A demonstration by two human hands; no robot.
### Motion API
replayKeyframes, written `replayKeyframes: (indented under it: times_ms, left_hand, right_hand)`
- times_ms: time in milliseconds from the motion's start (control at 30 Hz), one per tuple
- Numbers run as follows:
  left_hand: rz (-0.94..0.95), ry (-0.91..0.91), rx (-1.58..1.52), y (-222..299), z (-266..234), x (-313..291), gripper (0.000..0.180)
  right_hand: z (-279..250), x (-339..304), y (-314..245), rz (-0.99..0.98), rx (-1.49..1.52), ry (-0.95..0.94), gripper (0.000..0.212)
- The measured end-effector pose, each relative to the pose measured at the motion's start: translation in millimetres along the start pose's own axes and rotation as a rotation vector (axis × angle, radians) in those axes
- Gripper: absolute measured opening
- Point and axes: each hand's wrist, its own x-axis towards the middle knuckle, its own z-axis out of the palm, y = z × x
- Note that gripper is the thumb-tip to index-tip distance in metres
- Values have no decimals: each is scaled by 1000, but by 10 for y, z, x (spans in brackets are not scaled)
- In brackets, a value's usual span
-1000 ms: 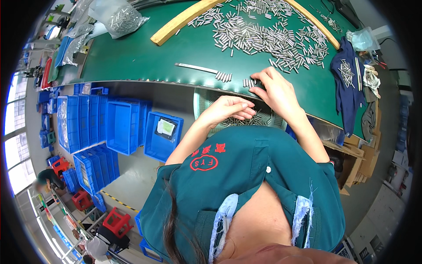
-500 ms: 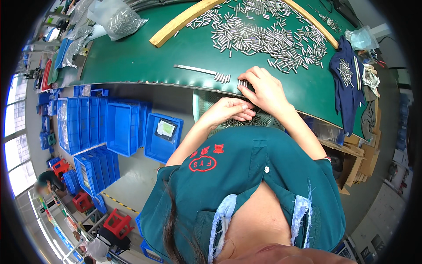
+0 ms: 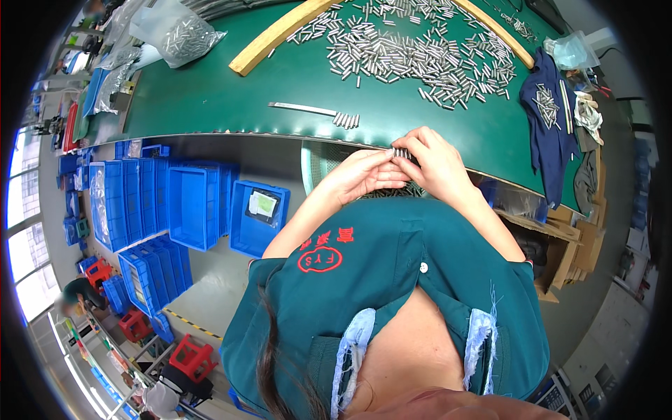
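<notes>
Just off the table's near edge, my right hand [image 3: 437,162] grips a short row of small metal pins [image 3: 401,152] between thumb and fingers. My left hand [image 3: 364,175] meets it from the left, its fingertips against the same row; its fingers are bent, and whether it bears any of the pins' weight is hard to see. Left of the hands, another short row of pins [image 3: 346,120] lies on the green table beside a thin flat metal strip [image 3: 301,108]. Below my hands a pale green basket [image 3: 306,168] holds more pins, mostly hidden by my hands and shirt.
A wide heap of loose metal pins [image 3: 413,59] spreads between two wooden bars [image 3: 280,38] on the green table [image 3: 189,98]. Dark blue cloth [image 3: 542,140] with pins on it hangs over the right edge. Blue crates [image 3: 192,203] stand at the left, below table height.
My right hand has lifted a row of pins off the table edge and drawn it nearer to me. My left hand has risen to meet it.
</notes>
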Motion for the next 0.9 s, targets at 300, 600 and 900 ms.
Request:
replayKeyframes:
  times_ms: [300,600,900]
  left_hand:
    - [85,79,352,-35,123,-28,29]
    - [218,68,641,147,283,-157,29]
    - [197,85,633,258,375,-262,31]
  right_hand:
    - [-95,-45,-35,56,139,-82,33]
    - [-275,14,-132,145,441,-73,45]
    - [-287,49,-115,162,611,-69,48]
